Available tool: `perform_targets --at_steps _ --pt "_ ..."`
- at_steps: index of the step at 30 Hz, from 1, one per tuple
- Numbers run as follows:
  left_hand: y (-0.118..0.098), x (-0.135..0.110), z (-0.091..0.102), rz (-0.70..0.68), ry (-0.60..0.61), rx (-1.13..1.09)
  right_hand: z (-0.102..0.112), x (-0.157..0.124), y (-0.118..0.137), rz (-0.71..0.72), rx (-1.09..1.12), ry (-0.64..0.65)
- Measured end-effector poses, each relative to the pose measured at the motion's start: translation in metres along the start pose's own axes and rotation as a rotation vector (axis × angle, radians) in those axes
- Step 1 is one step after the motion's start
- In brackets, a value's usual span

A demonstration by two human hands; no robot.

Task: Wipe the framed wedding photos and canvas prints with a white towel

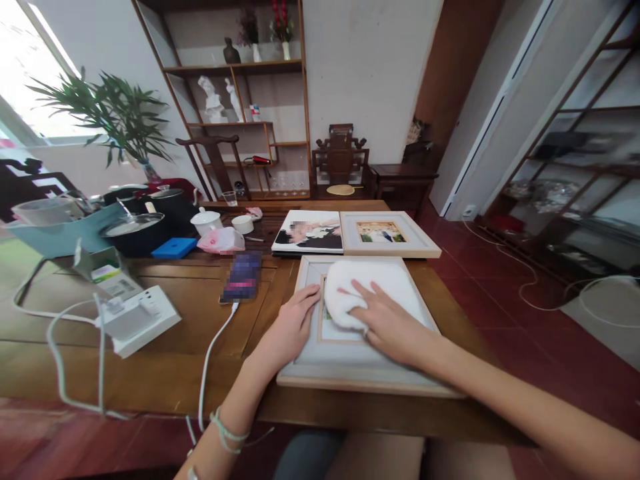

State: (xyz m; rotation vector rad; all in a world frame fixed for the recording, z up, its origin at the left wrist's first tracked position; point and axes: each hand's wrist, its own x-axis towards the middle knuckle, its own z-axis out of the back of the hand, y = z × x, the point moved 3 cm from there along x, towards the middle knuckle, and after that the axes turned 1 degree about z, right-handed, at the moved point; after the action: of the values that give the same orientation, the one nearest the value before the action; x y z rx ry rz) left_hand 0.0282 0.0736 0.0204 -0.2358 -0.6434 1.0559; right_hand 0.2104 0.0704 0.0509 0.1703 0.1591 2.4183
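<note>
Neither of your hands was clamped on anything: your left hand (pixel 295 320) lay open, fingers together, on the left rail of the picture frame (pixel 350 370), and your right hand (pixel 387 323) was spread flat, fingers apart, on top of the white cloth (pixel 370 283). Under it all, the wooden table (pixel 165 373) carried the frame flat at its near edge, right in front of you, probably so you could bear down on it from above. Your left palm sat on the wood rather than the glass, which I read as bracing the frame against sliding. The cloth covered the far part of the glass and bunched under your right palm, held by pressure alone. Just beyond, a smaller frame (pixel 390 233) and an unframed photo (pixel 307 232) lay side by side, apart from the one under your hands. To the left, a white power strip (pixel 137 320) sat well apart, and a phone (pixel 242 276) lay just beside the frame's far left corner, its white cable (pixel 210 360) trailing off the near edge.
</note>
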Motion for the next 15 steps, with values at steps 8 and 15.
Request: perform_targets --at_steps 8,15 --pt "-0.002 0.001 0.003 0.020 0.001 -0.021 0.007 0.045 -0.035 -0.073 -0.183 -0.073" --pt "-0.002 0.001 0.002 0.028 0.012 -0.018 0.018 -0.007 0.035 0.060 0.002 0.144"
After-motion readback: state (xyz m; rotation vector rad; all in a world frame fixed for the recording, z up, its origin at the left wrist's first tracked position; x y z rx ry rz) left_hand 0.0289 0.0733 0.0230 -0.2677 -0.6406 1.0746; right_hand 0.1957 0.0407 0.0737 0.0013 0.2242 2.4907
